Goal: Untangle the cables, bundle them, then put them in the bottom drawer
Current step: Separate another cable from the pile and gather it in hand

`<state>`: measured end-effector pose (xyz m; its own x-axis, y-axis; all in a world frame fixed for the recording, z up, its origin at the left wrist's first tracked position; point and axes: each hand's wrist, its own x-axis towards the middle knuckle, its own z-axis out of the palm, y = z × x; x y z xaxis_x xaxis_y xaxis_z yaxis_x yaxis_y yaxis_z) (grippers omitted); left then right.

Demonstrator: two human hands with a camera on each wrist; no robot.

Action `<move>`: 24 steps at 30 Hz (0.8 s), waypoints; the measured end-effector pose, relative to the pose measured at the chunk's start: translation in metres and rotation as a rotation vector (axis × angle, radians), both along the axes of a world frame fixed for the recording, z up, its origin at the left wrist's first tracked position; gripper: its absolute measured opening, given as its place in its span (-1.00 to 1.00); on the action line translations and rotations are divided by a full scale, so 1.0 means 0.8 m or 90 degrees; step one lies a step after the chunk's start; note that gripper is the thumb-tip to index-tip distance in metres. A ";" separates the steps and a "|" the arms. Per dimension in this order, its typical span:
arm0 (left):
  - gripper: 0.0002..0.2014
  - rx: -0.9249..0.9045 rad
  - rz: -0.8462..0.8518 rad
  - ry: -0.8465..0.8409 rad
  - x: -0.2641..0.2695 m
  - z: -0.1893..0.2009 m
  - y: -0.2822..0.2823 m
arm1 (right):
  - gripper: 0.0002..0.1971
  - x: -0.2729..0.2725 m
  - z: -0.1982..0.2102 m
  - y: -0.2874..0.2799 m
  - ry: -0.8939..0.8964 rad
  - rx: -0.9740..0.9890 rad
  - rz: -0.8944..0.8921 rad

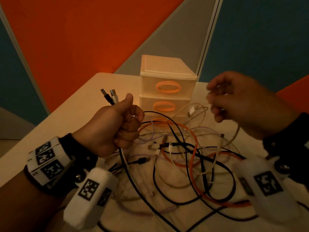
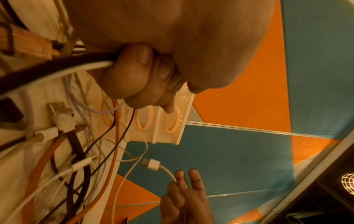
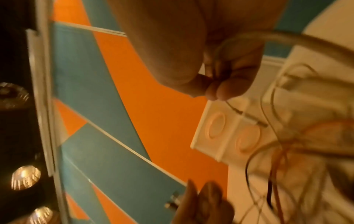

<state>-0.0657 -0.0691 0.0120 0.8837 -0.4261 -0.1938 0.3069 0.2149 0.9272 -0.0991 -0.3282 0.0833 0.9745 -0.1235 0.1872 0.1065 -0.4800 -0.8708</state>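
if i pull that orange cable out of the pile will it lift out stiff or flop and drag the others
Probably floppy: the orange cable lies in loose curves across the table. It likely drags neighbours, since black and white cables cross over and under it. It looks thicker than the thin white ones, so perhaps slightly springier.

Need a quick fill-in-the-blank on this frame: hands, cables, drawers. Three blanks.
1. The left hand grips cables whose two USB plugs stick out ____ its fist.
2. The right hand pinches a ____ cable.
3. The drawer unit has ____ orange handles.

Missing: above; white; three
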 end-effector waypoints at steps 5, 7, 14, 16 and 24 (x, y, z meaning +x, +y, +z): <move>-0.44 0.001 -0.027 0.004 0.001 -0.005 -0.002 | -0.76 -0.013 -0.042 0.039 0.060 0.199 0.080; -0.43 -0.002 -0.041 0.000 0.000 -0.005 -0.002 | -0.79 -0.015 -0.057 0.048 0.003 0.150 0.085; -0.40 0.007 -0.072 -0.030 -0.003 -0.003 0.000 | -0.73 -0.019 -0.053 0.075 -0.393 -0.360 0.230; -0.40 0.007 -0.083 -0.040 -0.005 -0.002 0.000 | -0.72 -0.017 -0.061 0.084 -0.429 -0.448 0.320; -0.58 0.046 -0.084 -0.079 -0.002 -0.021 -0.004 | -0.73 -0.017 -0.104 0.117 -0.514 -0.441 0.335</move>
<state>-0.0672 -0.0723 -0.0044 0.8400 -0.5289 -0.1211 0.2105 0.1119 0.9712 -0.1126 -0.2344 -0.0002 0.4438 0.6268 0.6404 0.8314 -0.5547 -0.0334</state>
